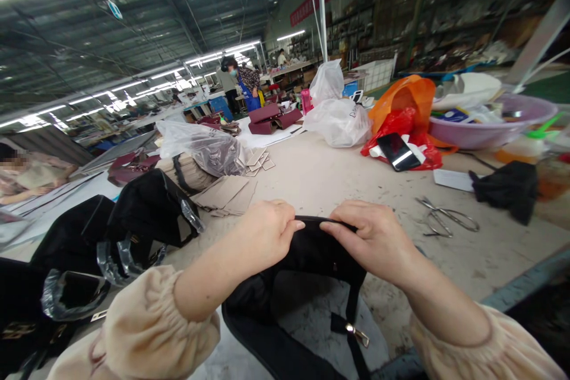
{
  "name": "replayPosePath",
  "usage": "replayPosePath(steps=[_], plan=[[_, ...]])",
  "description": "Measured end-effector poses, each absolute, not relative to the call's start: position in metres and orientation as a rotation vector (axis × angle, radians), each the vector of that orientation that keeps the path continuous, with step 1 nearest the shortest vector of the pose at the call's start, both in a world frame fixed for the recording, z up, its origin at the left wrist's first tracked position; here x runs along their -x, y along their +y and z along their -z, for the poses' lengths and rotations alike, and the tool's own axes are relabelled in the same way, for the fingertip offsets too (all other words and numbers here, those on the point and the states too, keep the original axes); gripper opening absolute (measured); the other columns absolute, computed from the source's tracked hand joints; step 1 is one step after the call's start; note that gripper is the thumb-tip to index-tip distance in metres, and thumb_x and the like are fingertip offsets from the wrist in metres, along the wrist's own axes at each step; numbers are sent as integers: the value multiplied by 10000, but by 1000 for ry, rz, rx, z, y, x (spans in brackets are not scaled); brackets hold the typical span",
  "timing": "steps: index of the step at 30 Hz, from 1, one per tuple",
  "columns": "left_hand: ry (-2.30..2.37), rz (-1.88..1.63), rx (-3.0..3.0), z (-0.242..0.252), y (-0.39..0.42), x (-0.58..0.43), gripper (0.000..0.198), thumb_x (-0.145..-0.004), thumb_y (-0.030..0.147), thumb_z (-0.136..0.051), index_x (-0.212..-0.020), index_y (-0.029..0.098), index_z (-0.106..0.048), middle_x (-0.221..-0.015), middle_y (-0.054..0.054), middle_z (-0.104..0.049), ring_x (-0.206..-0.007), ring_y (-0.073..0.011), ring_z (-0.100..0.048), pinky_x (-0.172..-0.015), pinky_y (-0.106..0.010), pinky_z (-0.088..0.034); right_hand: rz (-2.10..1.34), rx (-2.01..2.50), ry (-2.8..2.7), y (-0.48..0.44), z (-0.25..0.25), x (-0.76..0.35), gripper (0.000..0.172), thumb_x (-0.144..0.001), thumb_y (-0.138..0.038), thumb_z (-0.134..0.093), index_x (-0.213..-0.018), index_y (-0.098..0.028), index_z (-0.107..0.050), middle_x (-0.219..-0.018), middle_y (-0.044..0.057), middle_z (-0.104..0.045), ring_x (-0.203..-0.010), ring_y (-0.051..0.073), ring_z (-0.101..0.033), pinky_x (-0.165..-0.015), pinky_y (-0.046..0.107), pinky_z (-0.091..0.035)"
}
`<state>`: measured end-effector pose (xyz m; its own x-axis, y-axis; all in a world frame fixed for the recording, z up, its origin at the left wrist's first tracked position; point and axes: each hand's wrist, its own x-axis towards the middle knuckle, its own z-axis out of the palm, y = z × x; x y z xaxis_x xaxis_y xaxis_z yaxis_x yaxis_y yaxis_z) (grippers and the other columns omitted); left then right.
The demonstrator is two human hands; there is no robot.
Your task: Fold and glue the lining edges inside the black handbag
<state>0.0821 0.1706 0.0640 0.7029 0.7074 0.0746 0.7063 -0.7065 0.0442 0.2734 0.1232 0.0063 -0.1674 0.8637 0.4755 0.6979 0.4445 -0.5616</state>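
Observation:
A black bag (pixel 307 261) with a strap and a metal buckle lies open on the worktable (pixel 329 178) right in front of me. My left hand (pixel 267 234) is closed on the bag's top edge from the left. My right hand (pixel 371 237) pinches the same edge from the right, thumb and fingers pressed together. The two hands nearly touch over the middle of the rim. Both wrists wear beige gathered sleeves.
Black bags (pixel 133 214) with plastic wrap pile up at left, beside stacked cardboard pieces (pixel 227 193). Scissors (pixel 445 217), a black cloth (pixel 507 187), a phone (pixel 398 151) on red and orange plastic bags and a purple basin (pixel 490 124) lie at right. People stand far back.

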Motion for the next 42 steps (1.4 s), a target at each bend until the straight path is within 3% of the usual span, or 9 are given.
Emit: replayPosePath(steps=[13,17,21,28,33,42], plan=[[1248,-159,-2912,-63,166,-86,269,-885,261,-456,-668,151,-570,-643,-28,-589,-587,-134,-528,-567,-266,-354,-108,1528,-2075,113,-20,-273,225,-850,-308,-552,-648,-212,-574,-649,-6,-585,-617,129,-530,-549,267,-305],[1254,-172,-2920,-61,164,-86,262,-887,261,-452,-689,150,-583,-653,-33,-597,-607,-142,-545,-576,-266,-367,45,1596,-2071,108,-25,-262,129,-825,-323,-586,-735,-236,-617,-702,2,-630,-659,158,-569,-556,290,-298],[1269,-179,-2895,-61,164,-85,256,-880,250,-465,-687,146,-595,-649,-37,-600,-626,-146,-557,-584,-261,-374,147,1615,-2010,109,-23,-247,135,-850,-261,-549,-751,-222,-632,-688,20,-634,-631,156,-555,-540,301,-275],[1109,-128,-2756,-76,170,-63,319,-818,366,-600,-576,159,-587,-671,-8,-624,-622,-113,-548,-609,-230,-383,95,1563,-2012,119,-16,-246,194,-868,-250,-520,-686,-211,-577,-668,0,-589,-670,148,-542,-575,293,-279],[1162,-208,-2749,-74,173,-53,245,-857,304,-549,-674,158,-621,-675,-3,-618,-632,-107,-546,-626,-222,-383,50,1553,-2053,121,-17,-249,195,-870,-249,-511,-684,-208,-554,-671,-4,-570,-683,149,-537,-591,288,-281],[1211,-261,-2793,-65,173,-61,275,-873,284,-515,-640,148,-562,-631,-3,-574,-618,-112,-522,-604,-226,-366,62,1579,-2059,116,-18,-253,157,-861,-254,-513,-721,-217,-574,-680,-8,-564,-669,148,-536,-587,298,-287]])
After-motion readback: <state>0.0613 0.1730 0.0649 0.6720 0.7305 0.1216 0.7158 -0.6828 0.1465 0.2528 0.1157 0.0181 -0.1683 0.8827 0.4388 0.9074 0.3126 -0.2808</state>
